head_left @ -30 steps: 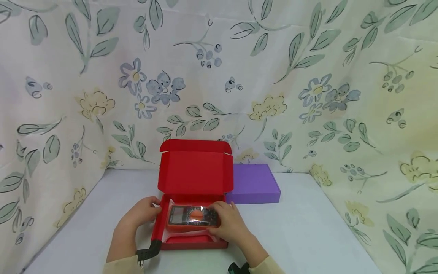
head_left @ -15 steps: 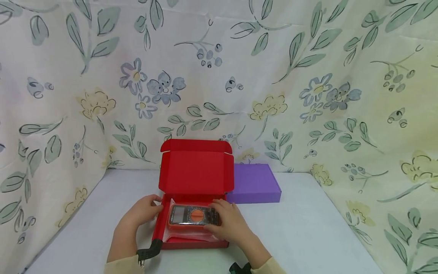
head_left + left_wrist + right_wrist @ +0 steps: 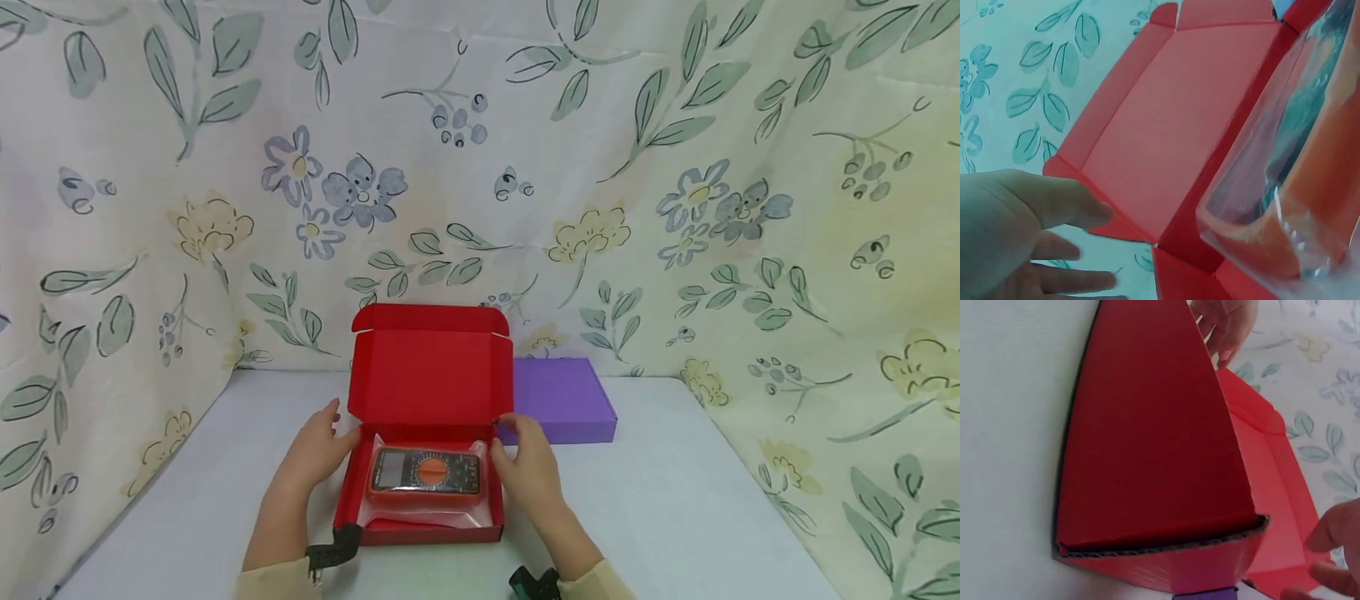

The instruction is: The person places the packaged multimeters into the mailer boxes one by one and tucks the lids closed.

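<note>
A red cardboard box [image 3: 427, 536] stands with its lid [image 3: 431, 375] raised. Inside lies an orange and black multimeter [image 3: 397, 471] in a clear plastic bag [image 3: 450, 518]; the left wrist view shows the bag [image 3: 1310, 234] wrapped around its orange end. My left hand [image 3: 315, 446] is at the box's back left corner, fingers extended, thumb close to the lid's side flap. On the opposite side, my right hand [image 3: 532, 467] is by the back right corner, its fingers loosely bent near the lid's hinge. Neither hand grips anything.
Behind and to the right of the red box sits a closed purple box [image 3: 562, 400]. White table surface [image 3: 675, 500] spreads on both sides, and a floral cloth [image 3: 480, 167] hangs behind and around it.
My right hand has let go of the multimeter, leaving it in the box, and moved back to the right corner. My left hand has shifted slightly back, its fingers straightening off the box's side.
</note>
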`<action>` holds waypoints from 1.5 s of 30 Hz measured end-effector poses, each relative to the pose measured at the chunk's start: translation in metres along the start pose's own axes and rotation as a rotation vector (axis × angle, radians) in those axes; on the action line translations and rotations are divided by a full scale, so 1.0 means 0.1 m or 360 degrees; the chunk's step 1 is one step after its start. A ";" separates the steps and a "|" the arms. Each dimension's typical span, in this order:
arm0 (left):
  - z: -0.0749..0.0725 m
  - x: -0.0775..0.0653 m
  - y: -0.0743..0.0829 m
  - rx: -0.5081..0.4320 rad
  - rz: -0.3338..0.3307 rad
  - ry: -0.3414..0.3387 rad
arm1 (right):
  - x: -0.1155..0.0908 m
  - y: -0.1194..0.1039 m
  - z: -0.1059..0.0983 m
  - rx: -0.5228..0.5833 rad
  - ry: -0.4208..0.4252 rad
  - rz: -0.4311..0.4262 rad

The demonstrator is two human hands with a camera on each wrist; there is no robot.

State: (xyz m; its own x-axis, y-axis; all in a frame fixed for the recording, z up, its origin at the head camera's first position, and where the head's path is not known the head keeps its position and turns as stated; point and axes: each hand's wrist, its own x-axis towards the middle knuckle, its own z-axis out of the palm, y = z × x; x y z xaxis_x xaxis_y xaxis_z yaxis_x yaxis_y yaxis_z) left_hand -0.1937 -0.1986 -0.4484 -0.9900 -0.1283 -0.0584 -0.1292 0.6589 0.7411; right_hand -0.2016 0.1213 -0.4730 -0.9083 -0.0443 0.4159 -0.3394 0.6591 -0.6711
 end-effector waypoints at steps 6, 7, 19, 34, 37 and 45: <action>0.00 0.00 0.10 -0.0199 -0.0007 0.0083 | 0.05 0.05 -0.03 0.0103 -0.0023 0.0153; 0.00 0.00 0.11 -0.0239 -0.0002 0.0087 | 0.05 0.05 -0.03 0.0133 -0.0055 0.0182; 0.06 0.01 0.23 -0.0568 0.0145 0.0045 | 0.05 0.03 -0.04 0.0371 -0.0377 0.0209; 0.04 -0.02 0.27 -0.0593 0.0132 -0.0005 | 0.02 -0.03 -0.08 0.0516 -0.0465 0.0104; 0.01 -0.03 0.28 -0.0562 0.0114 0.0005 | 0.03 -0.02 -0.09 0.0518 -0.0418 0.0101; -0.07 -0.04 0.25 -0.0576 0.0026 0.0047 | 0.05 0.00 -0.10 0.0579 -0.0342 0.0136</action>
State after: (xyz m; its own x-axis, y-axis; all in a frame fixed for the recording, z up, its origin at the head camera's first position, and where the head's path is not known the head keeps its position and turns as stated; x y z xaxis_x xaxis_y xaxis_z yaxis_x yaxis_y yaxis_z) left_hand -0.1927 -0.1866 -0.4252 -0.9890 -0.1448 -0.0294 -0.0799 0.3565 0.9309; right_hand -0.2040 0.1288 -0.4645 -0.9542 -0.1819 0.2376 -0.2896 0.3614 -0.8863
